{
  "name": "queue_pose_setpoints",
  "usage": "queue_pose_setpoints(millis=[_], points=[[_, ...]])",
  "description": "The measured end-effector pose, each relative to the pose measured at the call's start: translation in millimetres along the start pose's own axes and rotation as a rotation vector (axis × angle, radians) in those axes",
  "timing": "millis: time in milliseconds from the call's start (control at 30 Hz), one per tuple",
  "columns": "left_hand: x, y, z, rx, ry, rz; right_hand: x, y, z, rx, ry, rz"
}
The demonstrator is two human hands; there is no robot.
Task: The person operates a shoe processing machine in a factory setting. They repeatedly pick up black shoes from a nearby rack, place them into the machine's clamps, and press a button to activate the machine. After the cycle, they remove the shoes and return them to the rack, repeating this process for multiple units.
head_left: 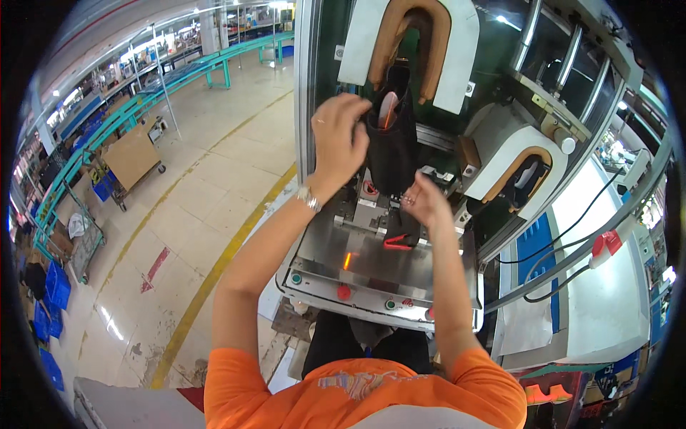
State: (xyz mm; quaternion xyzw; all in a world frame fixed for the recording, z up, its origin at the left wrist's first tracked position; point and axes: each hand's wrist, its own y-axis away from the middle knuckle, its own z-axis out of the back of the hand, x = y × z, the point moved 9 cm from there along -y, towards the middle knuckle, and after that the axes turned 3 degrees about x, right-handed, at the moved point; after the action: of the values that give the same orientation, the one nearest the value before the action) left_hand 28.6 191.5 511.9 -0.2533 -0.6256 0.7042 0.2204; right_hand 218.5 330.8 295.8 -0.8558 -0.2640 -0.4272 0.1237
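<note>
Left hand (337, 139) pinches the black fabric shoe upper (391, 146) steady while right hand (426, 201), fingers loosely curled around nothing, hovers just below it.

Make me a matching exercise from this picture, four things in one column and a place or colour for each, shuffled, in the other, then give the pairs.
Things:
1. Left hand
2. Right hand
3. Round button
4. Cart

Places or colours:
A. Red, on the front of the machine panel
B. Out on the floor at the left, carrying brown board
C. Gripping the top of the black shoe upper
D. Low, below the upper, fingers near its bottom edge

Pairs: 1-C, 2-D, 3-A, 4-B
</note>
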Motion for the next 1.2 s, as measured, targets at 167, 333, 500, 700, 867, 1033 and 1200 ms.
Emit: queue_pose_setpoints(millis=[167,333,500,700,867,1033,1200], points=[[-42.2,-17.4,-16.5,0.425,-0.062,-0.146,-77.1,-26.3,-15.2,0.146,-0.475,0.021],[-33.8,-0.4,-20.9,0.586,-0.359,-0.200,-81.3,-41.5,-62.6,0.101,-0.630,0.146],[-28.7,11.1,-29.4,0.502,-0.354,-0.123,-100.0,-64.2,-37.6,0.176,-0.700,0.141],[-26.5,18.2,-32.0,0.528,-0.396,-0.082,-108.1,-78.6,-23.9,-0.040,-0.694,0.109],[-28.1,25.0,-35.5,0.579,-0.413,-0.093,-105.9,-82.6,-6.5,-0.187,-0.673,0.190],[-33.5,44.0,-39.6,0.563,-0.422,-0.021,-73.6,-97.8,15.7,-0.246,-0.450,0.277],[-41.7,49.3,-43.6,0.518,-0.381,0.067,-74.4,-103.6,34.0,-0.287,-0.393,0.285]])
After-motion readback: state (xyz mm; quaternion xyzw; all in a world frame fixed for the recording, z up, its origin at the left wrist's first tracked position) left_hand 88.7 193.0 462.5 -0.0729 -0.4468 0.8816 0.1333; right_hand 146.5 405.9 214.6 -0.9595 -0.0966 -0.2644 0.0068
